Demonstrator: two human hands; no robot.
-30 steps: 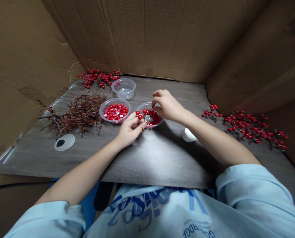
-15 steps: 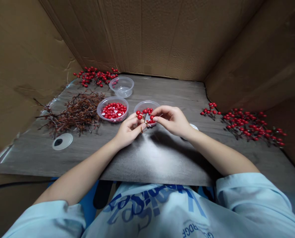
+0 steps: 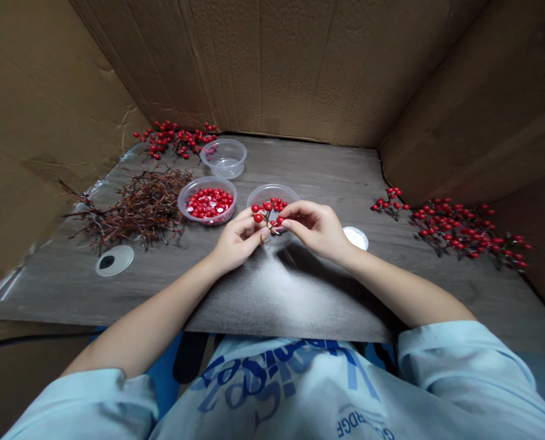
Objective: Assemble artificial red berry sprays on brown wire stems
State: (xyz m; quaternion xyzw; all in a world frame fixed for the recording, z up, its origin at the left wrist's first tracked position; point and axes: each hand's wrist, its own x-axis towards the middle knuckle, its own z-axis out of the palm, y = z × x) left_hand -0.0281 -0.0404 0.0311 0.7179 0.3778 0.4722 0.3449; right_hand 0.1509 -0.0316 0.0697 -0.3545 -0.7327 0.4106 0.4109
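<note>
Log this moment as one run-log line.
left hand: holds red berry sprig | right hand: fingertips on sprig | behind: clear plastic bowl

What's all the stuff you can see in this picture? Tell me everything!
cardboard walls: three, brown, back and both sides
wood-look board: one, grey-brown, under everything
far berry sprigs: a heap, red, back left
right berry sprigs: a heap, red, right side
bare twigs: a heap, brown, left
tub of loose berries: one, clear with red berries, centre left
back tub: one, clear, near the back
middle tub: one, clear, under the hands
round disc: one, white with a black spot, front left
round white object: one, white, beside the right hand
held berry sprig: one, red, between the hands
left hand: one, at the sprig
right hand: one, fingers at the sprig
shirt: one, light blue, bottom of view
</note>
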